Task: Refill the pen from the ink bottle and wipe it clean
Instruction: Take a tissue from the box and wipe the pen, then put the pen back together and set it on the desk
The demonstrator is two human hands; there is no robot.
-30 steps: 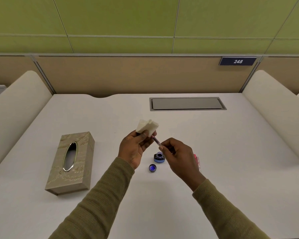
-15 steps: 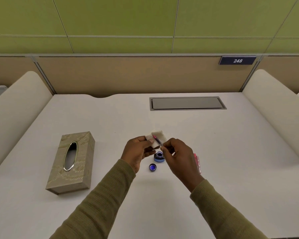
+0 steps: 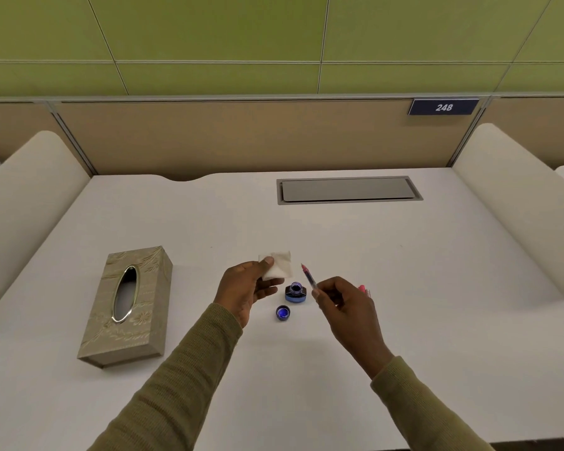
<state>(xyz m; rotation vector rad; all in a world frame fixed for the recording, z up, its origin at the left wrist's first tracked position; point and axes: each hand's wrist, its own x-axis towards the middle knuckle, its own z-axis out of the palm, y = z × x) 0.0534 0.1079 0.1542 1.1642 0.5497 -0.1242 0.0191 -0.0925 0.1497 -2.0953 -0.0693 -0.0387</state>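
The right hand (image 3: 342, 301) is pinching the pen (image 3: 307, 276), tip up, just apart from the folded tissue (image 3: 279, 265) clamped in the left hand (image 3: 245, 288). This looks like the wiping step; next, tip and tissue need bringing together. Below, on the table (image 3: 437, 288), the ink bottle (image 3: 295, 292) is standing open, dark ink inside, its cap (image 3: 282, 312) lying beside it.

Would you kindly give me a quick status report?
Left hand pinching tissue. Right hand holding pen, apart from tissue. Ink bottle open, cap beside it.
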